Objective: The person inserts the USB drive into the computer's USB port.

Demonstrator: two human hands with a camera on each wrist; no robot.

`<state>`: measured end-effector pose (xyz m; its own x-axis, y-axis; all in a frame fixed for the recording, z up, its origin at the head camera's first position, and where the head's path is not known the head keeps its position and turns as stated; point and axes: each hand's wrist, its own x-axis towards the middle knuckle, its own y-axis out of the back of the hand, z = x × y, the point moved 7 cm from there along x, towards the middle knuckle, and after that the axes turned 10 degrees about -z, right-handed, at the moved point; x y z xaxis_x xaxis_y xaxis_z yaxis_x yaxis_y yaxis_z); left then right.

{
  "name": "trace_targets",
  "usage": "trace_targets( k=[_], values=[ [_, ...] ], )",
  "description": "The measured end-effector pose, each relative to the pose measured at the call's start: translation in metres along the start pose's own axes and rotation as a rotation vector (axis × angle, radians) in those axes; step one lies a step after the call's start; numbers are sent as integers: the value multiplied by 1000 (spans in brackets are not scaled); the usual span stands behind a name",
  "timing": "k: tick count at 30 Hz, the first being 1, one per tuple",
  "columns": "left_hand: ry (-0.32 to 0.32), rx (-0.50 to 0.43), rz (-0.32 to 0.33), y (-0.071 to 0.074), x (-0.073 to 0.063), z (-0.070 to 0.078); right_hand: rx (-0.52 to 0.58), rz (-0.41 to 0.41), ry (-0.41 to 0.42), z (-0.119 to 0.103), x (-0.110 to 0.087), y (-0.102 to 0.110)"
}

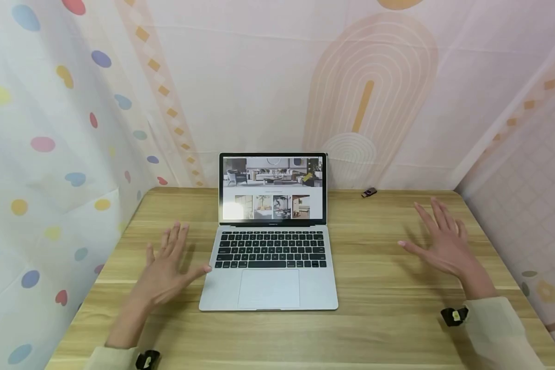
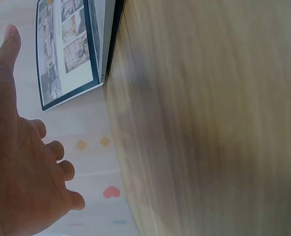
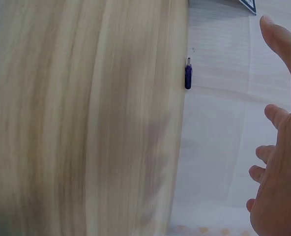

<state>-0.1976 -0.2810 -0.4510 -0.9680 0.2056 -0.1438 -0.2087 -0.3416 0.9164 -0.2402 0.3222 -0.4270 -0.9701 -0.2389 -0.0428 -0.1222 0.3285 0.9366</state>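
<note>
An open silver laptop (image 1: 269, 289) stands on the wooden table in the head view, its screen (image 1: 273, 190) lit with pictures of furnished rooms. To its left, my left hand (image 1: 163, 275) is spread over the table with fingers extended; the thumb tip overlaps the laptop's left edge in this view. My right hand (image 1: 446, 246) is held over the table's right side, fingers apart and nothing in them. Near the back edge lies a small dark USB flash drive (image 1: 369, 192), beyond and to the left of that hand. The right wrist view also shows the flash drive (image 3: 188, 76).
The wood-grain table (image 1: 374, 329) ends at a hanging patterned cloth (image 1: 240, 103) behind the laptop. A cloth with coloured dots (image 1: 74, 216) hangs along the left side, and another pale cloth (image 1: 532, 205) borders the right. Both wrists wear small black devices (image 1: 454, 316).
</note>
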Motion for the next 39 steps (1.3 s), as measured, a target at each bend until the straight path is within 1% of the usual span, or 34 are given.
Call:
trace_targets(
  k=[9, 18, 28, 34, 39],
  values=[
    [-11, -3, -29, -8, -1, 9, 8, -41, 11, -7, 11, -5],
    [-20, -9, -67, -19, 1, 15, 17, -61, 28, -14, 21, -11],
    [-40, -33, -88, -29, 1, 21, 18, -77, 40, -17, 36, -17],
    [-47, -37, -107, -35, 2, 25, 28, -102, 31, -20, 46, -19],
    [-34, -36, -132, -39, 4, 27, 31, -128, 18, -22, 53, -21]
  ],
)
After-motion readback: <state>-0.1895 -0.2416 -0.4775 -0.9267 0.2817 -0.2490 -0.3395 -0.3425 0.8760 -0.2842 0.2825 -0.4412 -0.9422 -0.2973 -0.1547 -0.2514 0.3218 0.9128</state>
